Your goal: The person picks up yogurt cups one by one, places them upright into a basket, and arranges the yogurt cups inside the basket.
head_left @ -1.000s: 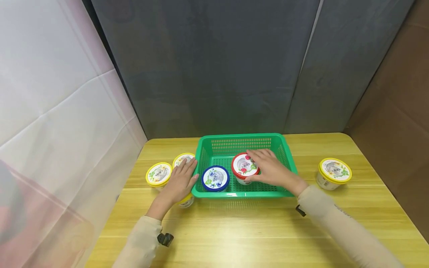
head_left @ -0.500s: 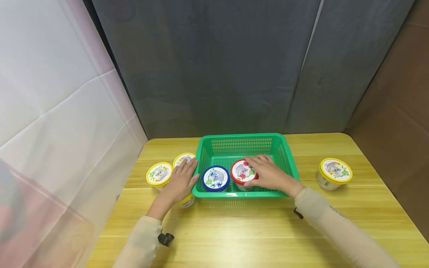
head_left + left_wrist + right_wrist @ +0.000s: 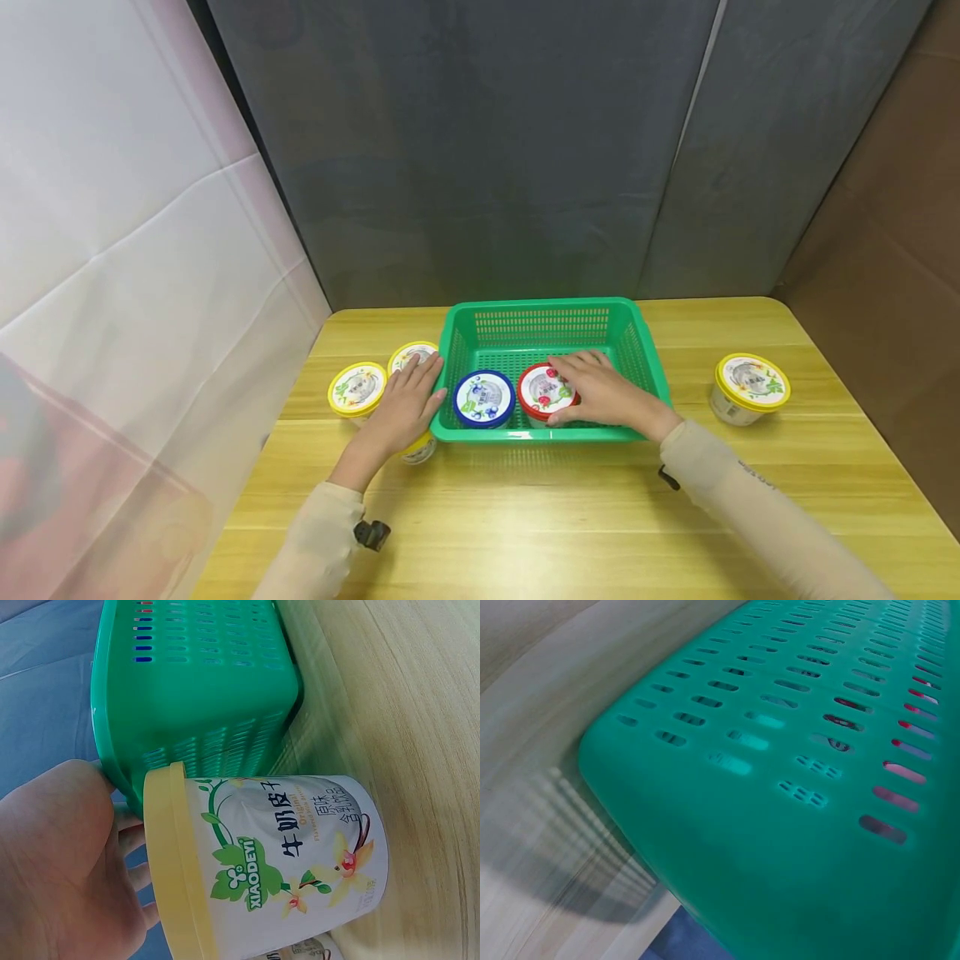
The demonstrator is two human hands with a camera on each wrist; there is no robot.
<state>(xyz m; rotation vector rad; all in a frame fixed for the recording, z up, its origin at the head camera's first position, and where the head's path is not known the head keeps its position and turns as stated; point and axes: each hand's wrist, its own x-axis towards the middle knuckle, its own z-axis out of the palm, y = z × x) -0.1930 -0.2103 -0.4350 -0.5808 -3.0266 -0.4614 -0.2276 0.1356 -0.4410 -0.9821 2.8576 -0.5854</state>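
In the head view a green plastic basket (image 3: 551, 435) stands mid-table. Inside it my right hand (image 3: 600, 390) grips a white tub with a red-rimmed lid (image 3: 543, 390), fingers behind and thumb in front. Left of it, also in the basket, stands a blue-lidded tub (image 3: 483, 400). My left hand (image 3: 401, 412) lies with straight fingers over yellow-lidded tubs, its thumb at the basket's left rim. The left wrist view shows a yellow-lidded tub (image 3: 285, 862) beside the basket wall, close under that hand. The right wrist view shows mostly basket wall (image 3: 742, 825); the hand is hidden there.
Left of the basket are several yellow-lidded tubs, one at the far left (image 3: 357, 389) and one behind the fingers (image 3: 411, 355). Another yellow-lidded tub (image 3: 750, 387) stands far right on the wooden table (image 3: 525, 525). A dark panel (image 3: 465, 167) rises behind the table.
My right hand has moved the red-lidded tub toward the basket's front, level with the blue-lidded one, and lowered it. The left hand has stayed in place.
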